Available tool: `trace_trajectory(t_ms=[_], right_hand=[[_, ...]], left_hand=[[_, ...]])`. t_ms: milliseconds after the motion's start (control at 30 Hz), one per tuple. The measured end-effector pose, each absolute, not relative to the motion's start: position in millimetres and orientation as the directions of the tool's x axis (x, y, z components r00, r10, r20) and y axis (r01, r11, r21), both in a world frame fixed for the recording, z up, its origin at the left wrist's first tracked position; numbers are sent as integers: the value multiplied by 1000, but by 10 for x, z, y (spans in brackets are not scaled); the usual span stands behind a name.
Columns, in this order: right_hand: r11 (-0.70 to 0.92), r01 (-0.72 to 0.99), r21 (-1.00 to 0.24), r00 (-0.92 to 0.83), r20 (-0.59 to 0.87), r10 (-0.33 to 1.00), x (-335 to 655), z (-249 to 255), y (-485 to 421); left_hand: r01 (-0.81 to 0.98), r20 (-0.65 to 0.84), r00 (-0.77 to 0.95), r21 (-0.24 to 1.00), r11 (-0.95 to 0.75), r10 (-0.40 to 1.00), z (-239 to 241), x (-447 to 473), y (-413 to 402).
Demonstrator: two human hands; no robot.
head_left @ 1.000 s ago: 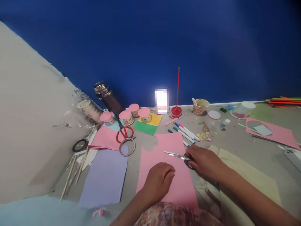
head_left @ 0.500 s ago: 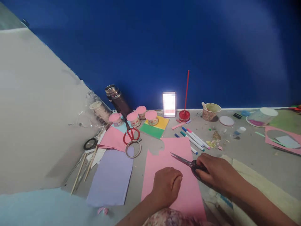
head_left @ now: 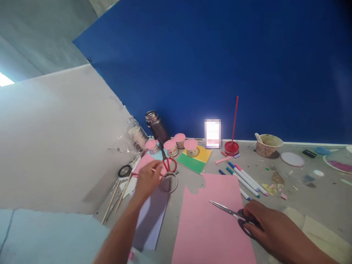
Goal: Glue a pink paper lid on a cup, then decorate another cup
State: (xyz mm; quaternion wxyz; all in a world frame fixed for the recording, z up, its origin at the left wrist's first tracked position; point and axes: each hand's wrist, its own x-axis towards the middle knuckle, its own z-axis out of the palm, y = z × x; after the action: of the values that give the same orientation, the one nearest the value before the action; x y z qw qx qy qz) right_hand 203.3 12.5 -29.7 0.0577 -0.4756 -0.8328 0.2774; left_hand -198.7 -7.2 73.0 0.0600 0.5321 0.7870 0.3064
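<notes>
Black-handled scissors (head_left: 233, 212) are gripped in my right hand (head_left: 272, 223), their silver blades nearly together and pointing left above a large pink paper sheet (head_left: 209, 227). The sheet's upper left edge has a ragged cutout. My left hand (head_left: 148, 179) is over the lavender sheet (head_left: 151, 220) and a folded pink paper (head_left: 144, 163), close to red-handled scissors (head_left: 169, 164) and a tape roll (head_left: 168, 182). Its fingers are bent down and largely hidden, so any contact with the papers is unclear.
Several pink-topped paper cups (head_left: 171, 147) stand near a dark flask (head_left: 158, 128). Markers (head_left: 244, 179) lie right of the pink sheet. Farther back are a red stand with a stick (head_left: 231, 148), a glowing blurred screen (head_left: 213, 134) and a patterned cup (head_left: 268, 146). Wooden sticks (head_left: 111, 201) lie left.
My left hand has left the pink sheet and moved left and up to the papers by the red-handled scissors. My right hand still holds the black scissors. The view has shifted left and up.
</notes>
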Motion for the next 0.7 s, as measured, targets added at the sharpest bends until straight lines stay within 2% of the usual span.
trace_trajectory(t_ms=[67, 133, 267, 500, 700], right_hand=[[391, 754, -528, -541, -163, 825, 2042, -353, 132], [382, 754, -535, -536, -164, 828, 2044, -395, 137], [344, 771, -536, -514, -204, 833, 2030, -401, 144], [338, 770, -542, -508, -200, 837, 2012, -347, 146], [354, 757, -549, -513, -164, 843, 2020, -332, 131]], left_hand=[[875, 390, -474, 309, 373, 790, 1006, -2451, 182], [876, 467, -483, 238, 420, 741, 1284, -2827, 418], [852, 502, -505, 157, 500, 702, 1701, -3342, 773], [899, 271, -435, 70, 433, 859, 1766, -3816, 1118], [936, 177, -330, -71, 346, 927, 1653, -3936, 1246]])
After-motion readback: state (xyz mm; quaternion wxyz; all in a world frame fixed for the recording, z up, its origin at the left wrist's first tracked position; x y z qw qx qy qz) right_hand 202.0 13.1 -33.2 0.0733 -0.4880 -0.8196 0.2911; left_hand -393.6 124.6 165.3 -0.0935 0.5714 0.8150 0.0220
